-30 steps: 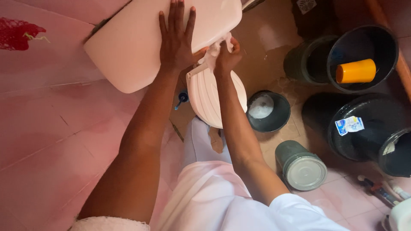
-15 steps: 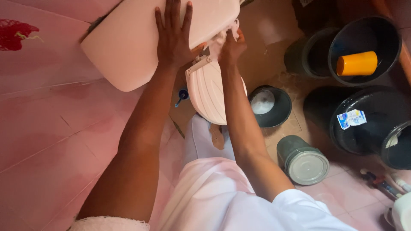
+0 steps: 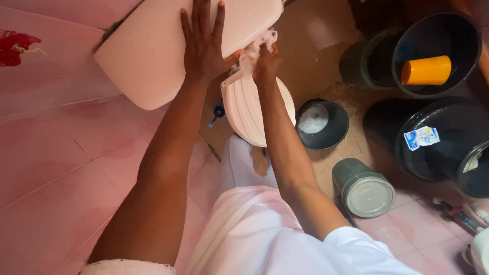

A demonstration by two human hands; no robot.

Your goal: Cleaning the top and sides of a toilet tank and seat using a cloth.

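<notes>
My left hand (image 3: 204, 43) lies flat, fingers spread, on the lid of a pink toilet tank (image 3: 147, 46) at the top of the view. My right hand (image 3: 265, 63) grips a soapy white cloth (image 3: 254, 47) and presses it against the front of the tank, just above the hinge of the closed pink toilet seat lid (image 3: 252, 112). Foam clings to the cloth and to my fingers. Both forearms reach away from me over my white clothing.
A small dark bucket of suds (image 3: 322, 124) stands right of the toilet. A tin can (image 3: 364, 189) lies on its side nearer me. Large black buckets (image 3: 438, 137) crowd the right, one holding an orange cup (image 3: 426, 70). Pink tiled wall (image 3: 56, 153) fills the left.
My right hand with the cloth moved up along the tank front and then slightly back down and left. My left hand stayed flat on the tank lid.
</notes>
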